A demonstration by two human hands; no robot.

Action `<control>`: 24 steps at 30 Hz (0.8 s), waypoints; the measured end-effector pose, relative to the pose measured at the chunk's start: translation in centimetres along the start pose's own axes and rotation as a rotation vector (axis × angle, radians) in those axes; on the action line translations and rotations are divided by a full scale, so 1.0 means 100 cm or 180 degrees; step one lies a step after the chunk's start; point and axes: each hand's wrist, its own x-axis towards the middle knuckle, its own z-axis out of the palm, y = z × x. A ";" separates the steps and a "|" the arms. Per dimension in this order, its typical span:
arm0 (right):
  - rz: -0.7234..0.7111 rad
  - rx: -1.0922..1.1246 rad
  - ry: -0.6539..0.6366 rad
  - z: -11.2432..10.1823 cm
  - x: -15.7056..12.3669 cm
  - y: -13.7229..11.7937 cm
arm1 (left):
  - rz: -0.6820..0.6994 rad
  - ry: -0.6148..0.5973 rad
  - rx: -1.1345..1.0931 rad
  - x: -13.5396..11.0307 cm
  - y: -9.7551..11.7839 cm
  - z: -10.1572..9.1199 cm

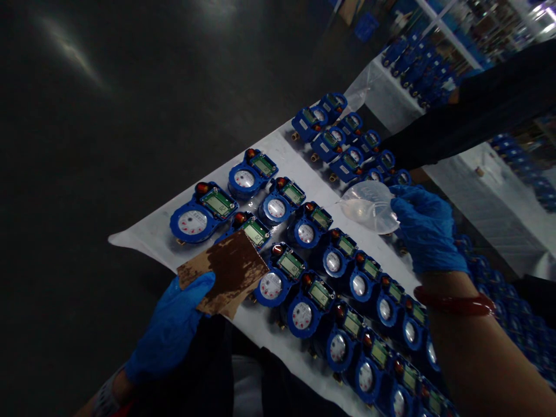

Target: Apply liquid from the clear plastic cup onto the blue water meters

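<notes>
My left hand [174, 324], in a blue glove, pinches a piece of brown cardboard [230, 272] with a dark wet-looking stain. The cardboard hangs over the near edge of the white-covered table, partly hiding one blue water meter [254, 229]. Gloved in blue too, my right hand [423, 226] grips a translucent plastic cup [369, 208], tilted over the table, with a thin strand at its lip. Below it stand two rows of water meters [304, 231] with round dials, green circuit boards and small displays. Amber-brown material sits in a pocket on many of them.
More blue meters [328, 145] stand at the table's far side. Another person's dark sleeve [469, 121] reaches in from the right, near them. Behind are further white tables [490, 191] with meters. Dark floor [108, 145] lies to the left.
</notes>
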 end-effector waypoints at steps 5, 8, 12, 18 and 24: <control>0.0019 0.0042 0.0010 0.001 -0.001 -0.006 | 0.0087 -0.0021 -0.0004 0.003 0.001 -0.002; -0.0024 0.0047 0.0004 0.002 -0.003 -0.008 | 0.0144 -0.0011 0.0019 0.005 0.002 -0.004; -0.0062 0.0021 -0.0011 0.002 -0.004 -0.008 | 0.0270 -0.0047 0.0083 0.007 0.003 -0.007; -0.0093 -0.0023 -0.0026 0.002 -0.004 -0.002 | 0.0284 -0.0008 0.0083 0.008 0.001 -0.010; -0.0010 -0.0071 -0.0103 0.001 -0.004 0.007 | 0.0232 0.0035 0.0156 0.006 0.003 -0.008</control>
